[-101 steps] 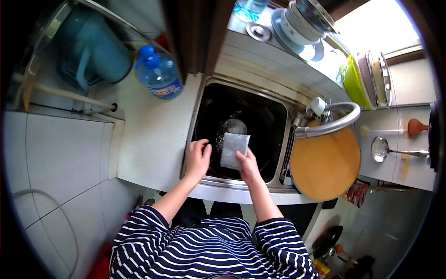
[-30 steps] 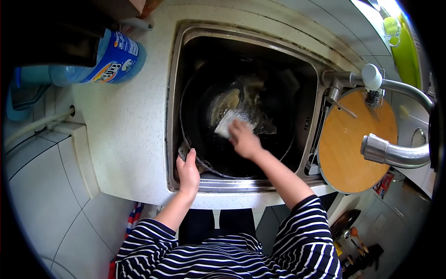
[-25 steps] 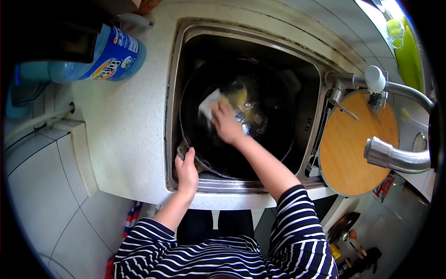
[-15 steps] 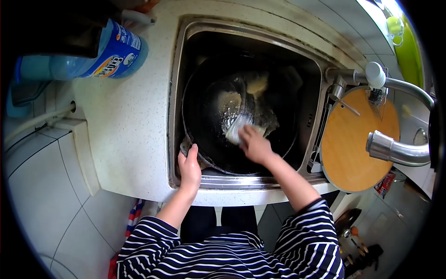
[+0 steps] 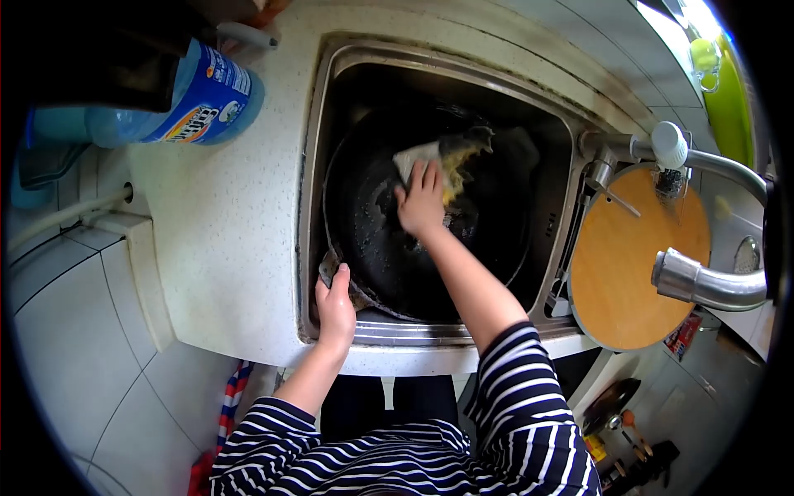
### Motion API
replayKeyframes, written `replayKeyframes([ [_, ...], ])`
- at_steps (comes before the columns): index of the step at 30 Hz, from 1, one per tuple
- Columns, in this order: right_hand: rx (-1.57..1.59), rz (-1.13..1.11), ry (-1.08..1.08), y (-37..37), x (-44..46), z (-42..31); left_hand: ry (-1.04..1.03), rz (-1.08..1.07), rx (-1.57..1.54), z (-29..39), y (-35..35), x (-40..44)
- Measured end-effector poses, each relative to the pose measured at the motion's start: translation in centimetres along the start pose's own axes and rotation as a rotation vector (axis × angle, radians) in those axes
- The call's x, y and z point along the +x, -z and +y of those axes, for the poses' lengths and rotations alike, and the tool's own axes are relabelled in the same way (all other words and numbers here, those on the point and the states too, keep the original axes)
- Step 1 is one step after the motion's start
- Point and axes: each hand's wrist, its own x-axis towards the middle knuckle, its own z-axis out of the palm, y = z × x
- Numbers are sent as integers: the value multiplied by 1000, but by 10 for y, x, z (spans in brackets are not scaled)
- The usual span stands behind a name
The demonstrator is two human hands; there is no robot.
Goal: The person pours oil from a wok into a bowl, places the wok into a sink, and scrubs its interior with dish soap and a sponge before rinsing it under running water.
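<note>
A large black wok point(image 5: 389, 264) lies in the sink point(image 5: 438, 332), with wet spots and some yellowish water inside. My left hand point(image 5: 336, 307) is closed on the wok's handle at the near left rim, thumb on top. Inside the wok, my right hand point(image 5: 423, 202) presses a pale scrubbing cloth point(image 5: 416, 157) against the upper middle of its surface. The fingertips rest on the cloth's near edge. Yellowish liquid point(image 5: 459, 169) lies just to the right of the cloth.
A blue-labelled bottle point(image 5: 207, 95) stands on the counter point(image 5: 223, 248) at the left. Right of the sink are a metal faucet point(image 5: 703, 279), a round wooden board point(image 5: 637, 264) and a white-capped bottle point(image 5: 669, 145). A green basin point(image 5: 729, 107) is at the upper right.
My right hand has swept the cloth back and forth, now up and left from the wok's lower middle. My left hand stays on the handle. Earlier, the left hand was free and the camera was farther back.
</note>
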Motion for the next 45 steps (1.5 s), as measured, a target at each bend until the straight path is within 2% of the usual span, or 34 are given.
replayKeyframes([
  [1, -31, -157, -39, 4, -15, -8, 1, 7, 0, -1, 0, 0],
  [2, -47, -243, 13, 9, -29, -20, 3, 16, -2, -2, 1, -1],
  [4, 154, -342, 138, 11, -39, -41, 8, 11, -10, -3, 1, 1],
  [6, 352, -134, 317, 4, -17, -47, 19, 26, -2, 2, -2, -2],
  [7, 164, -8, 352, 12, 2, -49, 13, 16, -29, 1, -2, -2],
  [9, -63, 101, 316, 40, 38, -31, 25, 25, -33, 8, -6, -3],
  [11, -395, 128, 291, 60, 59, 8, 14, -6, -51, 5, -3, -2],
  [15, -626, 105, 331, 88, 32, 85, 24, -52, -80, 2, 0, 1],
  [18, -614, -96, 360, 77, -26, 116, 40, -25, -83, -1, 1, 1],
  [20, -436, -269, 343, 72, -70, 96, 42, -29, -73, 1, 0, 1],
  [21, -290, -412, 307, 78, -83, 69, 44, -18, -71, 1, -1, 0],
  [22, -42, -461, 331, 74, -91, 48, 47, -7, -69, 2, -1, -1],
  [23, 119, -420, 450, 57, -93, 33, 46, -19, -80, 3, -1, -1],
  [25, 288, -241, 491, 38, -69, 1, 38, -36, -101, 4, -1, -1],
  [26, 273, -103, 458, 27, -49, -4, 44, -33, -98, 4, -1, -1],
  [28, 159, 6, 320, 27, -13, 5, 55, -33, -82, 6, -1, -1],
  [30, 74, -2, 184, 40, -7, 23, 71, -12, -54, 7, -1, -2],
  [31, -16, 50, 218, 41, -15, 33, 74, -11, -61, 5, 0, -1],
  [34, -4, -237, 159, 53, -56, 28, 57, 2, -69, 8, -4, -2],
  [36, 150, -299, 257, 53, -81, 2, 53, 14, -69, 6, -3, -1],
  [38, 226, -185, 365, 30, -68, -6, 52, 4, -90, 8, -5, -4],
  [40, 189, -30, 383, 10, -28, -7, 53, -3, -88, 10, -5, -2],
  [42, -26, 211, 346, 10, 17, 5, 61, 4, -82, 8, -5, 1],
  [45, -231, 61, 297, 46, 27, 49, 82, -1, -68, 4, 0, 0],
])
